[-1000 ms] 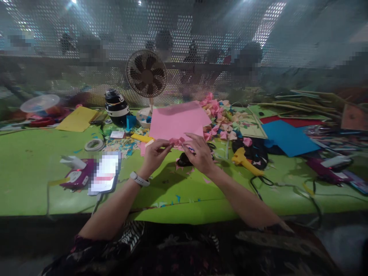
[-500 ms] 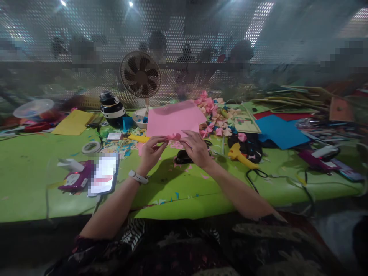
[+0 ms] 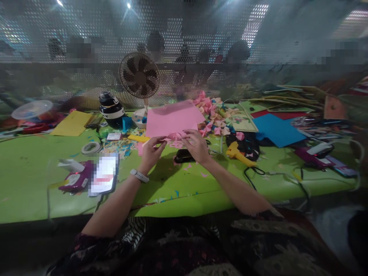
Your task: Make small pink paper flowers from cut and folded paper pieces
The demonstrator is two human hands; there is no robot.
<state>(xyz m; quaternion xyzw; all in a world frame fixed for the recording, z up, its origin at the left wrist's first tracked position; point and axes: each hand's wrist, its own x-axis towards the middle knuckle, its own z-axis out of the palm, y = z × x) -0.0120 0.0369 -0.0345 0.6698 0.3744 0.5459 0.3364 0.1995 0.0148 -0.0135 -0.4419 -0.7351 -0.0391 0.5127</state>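
Observation:
Between my two hands is a small pink paper piece (image 3: 174,136), folded or curled, its far side against the large pink sheet (image 3: 174,117). My left hand (image 3: 151,152) pinches its left end with thumb and fingers. On the other end, my right hand (image 3: 197,146) closes its fingertips. Under and behind the fingers lie pink paper scraps (image 3: 175,144). A black stapler-like object (image 3: 184,156) rests on the table just left of my right hand, partly covered by it. Folded pink and peach paper pieces (image 3: 211,111) are heaped behind the right hand.
A yellow glue gun (image 3: 240,155) with a black cord lies to the right. Left are a phone (image 3: 104,174), a purple device (image 3: 77,177) and a tape roll (image 3: 91,148). Behind stand a black bottle (image 3: 111,110) and a fan (image 3: 139,75). Blue sheets (image 3: 278,129) lie right.
The pink paper piece between my fingers looks slightly more raised and curled. My hands have barely moved; the whole view has shifted a little.

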